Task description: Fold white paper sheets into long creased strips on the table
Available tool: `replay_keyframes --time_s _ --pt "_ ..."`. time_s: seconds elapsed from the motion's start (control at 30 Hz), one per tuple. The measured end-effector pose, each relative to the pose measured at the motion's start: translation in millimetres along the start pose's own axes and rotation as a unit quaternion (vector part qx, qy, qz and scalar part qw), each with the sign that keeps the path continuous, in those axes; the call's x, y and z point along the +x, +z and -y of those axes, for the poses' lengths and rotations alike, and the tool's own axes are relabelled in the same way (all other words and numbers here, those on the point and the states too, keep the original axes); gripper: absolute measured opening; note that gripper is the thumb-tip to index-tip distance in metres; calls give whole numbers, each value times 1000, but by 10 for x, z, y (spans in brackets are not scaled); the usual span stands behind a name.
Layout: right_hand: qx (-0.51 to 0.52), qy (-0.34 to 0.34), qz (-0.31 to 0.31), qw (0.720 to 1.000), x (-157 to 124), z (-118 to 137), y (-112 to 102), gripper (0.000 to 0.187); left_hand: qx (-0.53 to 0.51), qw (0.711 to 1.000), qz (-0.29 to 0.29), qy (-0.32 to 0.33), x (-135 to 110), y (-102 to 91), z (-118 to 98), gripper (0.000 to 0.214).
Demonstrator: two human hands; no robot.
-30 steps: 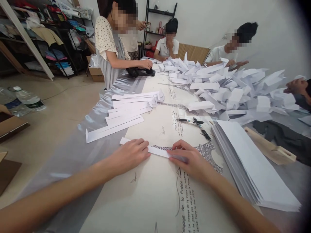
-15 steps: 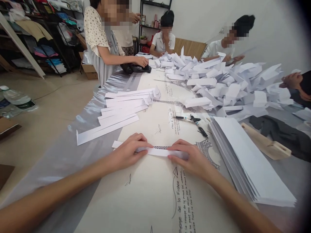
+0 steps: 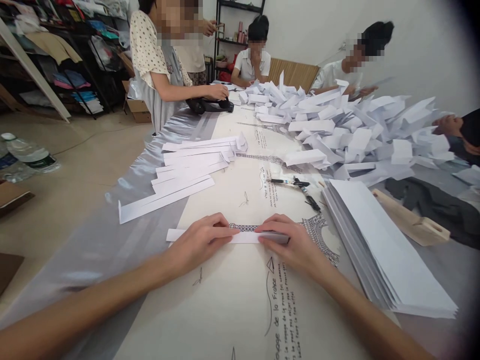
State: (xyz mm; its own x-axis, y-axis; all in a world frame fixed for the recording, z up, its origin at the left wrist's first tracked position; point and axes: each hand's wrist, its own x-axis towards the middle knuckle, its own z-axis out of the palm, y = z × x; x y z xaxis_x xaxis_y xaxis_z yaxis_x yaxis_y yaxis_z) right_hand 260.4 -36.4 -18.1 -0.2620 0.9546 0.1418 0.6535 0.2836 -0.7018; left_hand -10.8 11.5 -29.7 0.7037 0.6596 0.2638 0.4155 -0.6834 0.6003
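A narrow folded strip of white paper [image 3: 245,238] lies crosswise in front of me, just over the printed tablecloth [image 3: 210,305]. My left hand [image 3: 210,235] pinches it left of the middle between thumb and fingers, and its left end sticks out past the wrist. Toward the other end my right hand [image 3: 287,237] pinches the same strip, thumb below and fingers above. Between the two hands a short stretch of the paper shows. Beyond my left hand several folded paper strips [image 3: 187,167] lie fanned out on the table.
A stack of white paper sheets [image 3: 386,250] lies at the right, beside a wooden block [image 3: 410,220]. Pens [image 3: 300,185] rest ahead of it. Behind is a big heap of folded papers [image 3: 348,125]. A co-worker's hand [image 3: 219,92] touches a black device [image 3: 210,106]; other people sit around.
The strip has shifted slightly left and now lies straighter across. My left hand has slid a little to the right along it and lower; my right hand has barely moved.
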Motion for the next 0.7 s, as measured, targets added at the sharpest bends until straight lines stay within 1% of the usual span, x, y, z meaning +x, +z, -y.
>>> replay_keyframes --time_s 0.1,0.2,0.43,0.7 --pt "37 21 23 999 26 -34 -55 14 -8 1000 0 8 -25 -21 17 32" --pt "55 33 44 997 42 -75 -84 15 -20 1000 9 1 -25 -53 38 32" --pt "75 26 35 996 50 -169 -53 17 -17 1000 15 7 23 -78 54 32" --pt "69 38 32 996 58 -149 -52 16 -9 999 2 32 39 -31 138 30"
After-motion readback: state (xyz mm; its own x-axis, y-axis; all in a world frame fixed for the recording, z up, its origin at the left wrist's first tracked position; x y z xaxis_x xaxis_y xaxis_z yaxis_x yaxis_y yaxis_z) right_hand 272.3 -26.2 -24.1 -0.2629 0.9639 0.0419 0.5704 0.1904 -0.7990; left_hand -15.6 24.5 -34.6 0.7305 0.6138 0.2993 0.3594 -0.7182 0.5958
